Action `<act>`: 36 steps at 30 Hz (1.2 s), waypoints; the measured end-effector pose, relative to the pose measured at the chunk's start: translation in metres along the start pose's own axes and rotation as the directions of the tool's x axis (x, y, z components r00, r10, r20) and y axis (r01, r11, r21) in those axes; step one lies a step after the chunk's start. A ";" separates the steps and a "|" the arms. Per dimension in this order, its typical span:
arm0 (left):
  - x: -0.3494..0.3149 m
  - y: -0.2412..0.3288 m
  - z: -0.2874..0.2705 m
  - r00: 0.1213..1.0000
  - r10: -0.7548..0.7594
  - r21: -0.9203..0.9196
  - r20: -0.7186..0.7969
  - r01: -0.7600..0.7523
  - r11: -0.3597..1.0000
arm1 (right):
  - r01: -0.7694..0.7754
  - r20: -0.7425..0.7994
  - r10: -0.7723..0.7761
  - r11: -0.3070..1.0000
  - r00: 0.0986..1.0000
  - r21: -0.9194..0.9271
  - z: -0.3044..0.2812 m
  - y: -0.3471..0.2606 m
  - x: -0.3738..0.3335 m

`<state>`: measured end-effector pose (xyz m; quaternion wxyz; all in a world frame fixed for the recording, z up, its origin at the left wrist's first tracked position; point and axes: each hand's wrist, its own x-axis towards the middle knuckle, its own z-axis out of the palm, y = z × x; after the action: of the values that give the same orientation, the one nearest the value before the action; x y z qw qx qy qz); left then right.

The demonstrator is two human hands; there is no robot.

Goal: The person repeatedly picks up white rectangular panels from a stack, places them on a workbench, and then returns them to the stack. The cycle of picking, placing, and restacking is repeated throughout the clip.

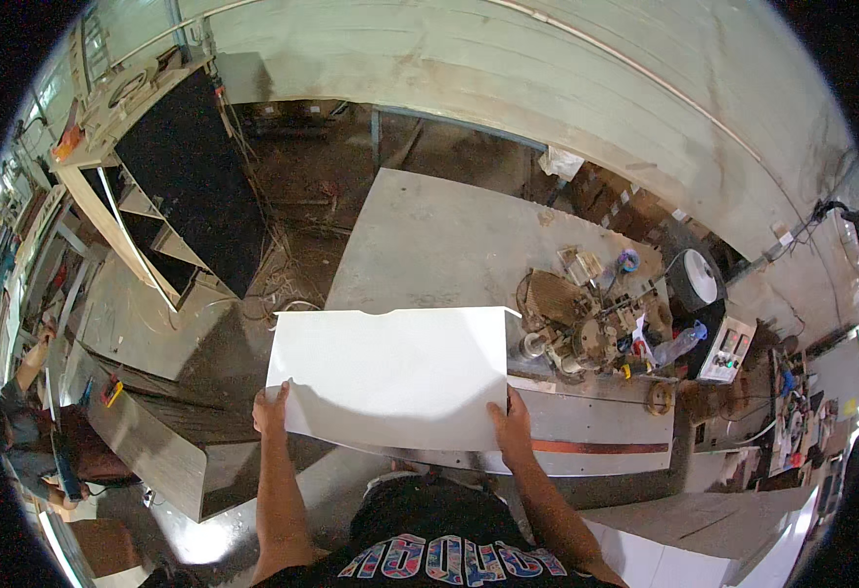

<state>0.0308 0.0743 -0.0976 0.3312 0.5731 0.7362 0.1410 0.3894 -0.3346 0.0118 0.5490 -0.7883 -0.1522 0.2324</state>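
A white rectangular panel (390, 377) is held level in front of me, above the near edge of a grey worktable (420, 240). Its far edge has a shallow notch near the middle. My left hand (271, 410) grips the panel's left edge with the thumb on top. On the opposite edge, my right hand (511, 426) holds on the same way, thumb over the surface. The fingers of both hands are hidden beneath the panel.
A dusty machine (586, 328) stands on the table's right part, beside a plastic bottle (681, 343) and a control box (728, 348). A cabinet with a black panel (194, 167) is at the far left. Another person (43, 431) is at the left edge.
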 end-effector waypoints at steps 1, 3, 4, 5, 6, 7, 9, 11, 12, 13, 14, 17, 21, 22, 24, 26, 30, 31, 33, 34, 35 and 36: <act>-0.002 -0.001 -0.002 1.000 -0.015 -0.102 0.015 0.017 0.995 | 0.021 0.012 -0.021 1.000 1.000 0.008 -0.001 -0.005 -0.002; -0.009 -0.005 -0.006 0.998 -0.021 -0.238 0.059 0.034 0.971 | -0.010 0.009 0.010 1.000 1.000 0.029 -0.004 -0.010 -0.007; -0.015 -0.010 -0.008 0.996 -0.012 -0.274 0.087 0.036 0.961 | 0.008 0.022 -0.010 0.996 1.000 0.092 -0.007 -0.011 -0.009; -0.021 -0.015 -0.011 0.996 -0.003 -0.279 0.086 0.027 0.960 | -0.010 0.008 0.010 0.997 1.000 0.077 -0.010 -0.009 -0.011; -0.026 -0.021 -0.014 0.995 0.021 -0.311 0.099 0.011 0.950 | -0.002 0.004 0.002 0.995 1.000 0.104 -0.014 -0.006 -0.013; -0.033 -0.029 -0.017 0.995 0.046 -0.311 0.085 -0.017 0.950 | -0.032 0.004 0.032 0.988 0.999 0.150 -0.019 -0.001 -0.015; -0.048 -0.044 -0.018 1.000 0.030 -0.316 -0.002 -0.029 0.948 | -0.040 0.025 0.039 0.997 0.999 0.073 -0.027 0.013 -0.017; -0.062 -0.064 -0.030 0.999 -0.023 -0.331 0.040 0.035 0.943 | -0.044 0.063 0.044 0.999 0.997 0.005 -0.038 0.029 -0.018; -0.070 -0.074 -0.036 0.995 -0.077 -0.294 0.057 0.091 0.951 | -0.023 0.093 0.026 0.999 0.995 -0.031 -0.041 0.037 -0.017; -0.080 -0.082 -0.040 0.992 -0.098 -0.401 0.083 0.123 0.908 | -0.019 0.109 0.024 0.999 0.994 -0.043 -0.044 0.044 -0.018; -0.092 -0.090 -0.045 0.990 -0.112 -0.486 0.086 0.139 0.863 | 0.015 0.133 -0.018 1.000 0.991 0.026 -0.048 0.051 -0.020; -0.135 -0.108 -0.069 0.995 -0.085 -0.662 0.060 0.103 0.743 | -0.011 0.205 -0.018 0.990 0.979 0.142 -0.057 0.056 -0.014; -0.201 -0.124 -0.083 0.974 -0.192 -0.730 -0.119 0.045 0.681 | -0.018 0.354 -0.026 0.993 0.935 0.121 -0.080 0.033 0.008; -0.219 -0.128 -0.083 0.963 -0.222 -0.772 -0.150 0.026 0.635 | -0.067 0.333 0.004 0.981 0.943 0.180 -0.081 0.026 0.013; -0.252 -0.129 -0.081 0.931 -0.312 -0.845 -0.190 0.007 0.535 | -0.022 0.352 -0.071 0.967 0.933 0.254 -0.083 0.006 0.027; -0.289 -0.127 -0.074 0.899 -0.366 -0.854 -0.240 -0.016 0.519 | 0.007 0.369 -0.061 0.989 0.927 0.146 -0.089 -0.012 0.037; -0.376 -0.130 -0.081 0.905 -0.374 -0.868 -0.201 0.013 0.497 | -0.124 0.232 0.112 0.992 0.966 0.037 -0.087 -0.036 0.048; -0.401 -0.130 -0.082 0.903 -0.331 -0.800 -0.273 -0.022 0.599 | -0.143 0.291 0.122 0.988 0.949 0.054 -0.086 -0.038 0.051; -0.447 -0.135 -0.095 0.903 -0.395 -0.844 -0.167 0.076 0.531 | -0.184 0.374 0.149 0.981 0.915 0.058 -0.084 -0.038 0.058; -0.469 -0.136 -0.103 0.909 -0.408 -0.871 -0.085 0.131 0.473 | -0.196 0.404 0.163 0.980 0.900 0.040 -0.080 -0.033 0.059; -0.492 -0.137 -0.109 0.910 -0.405 -0.869 -0.088 0.128 0.477 | -0.200 0.416 0.170 0.979 0.893 0.028 -0.077 -0.028 0.058; -0.520 -0.142 -0.112 0.909 -0.410 -0.867 -0.072 0.146 0.477 | -0.201 0.440 0.179 0.980 0.880 0.005 -0.077 -0.021 0.055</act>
<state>-0.0842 -0.4365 0.0713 0.4816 0.1859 0.6951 0.5003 0.4768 -0.3615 0.0425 0.4950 -0.7131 -0.1876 0.4597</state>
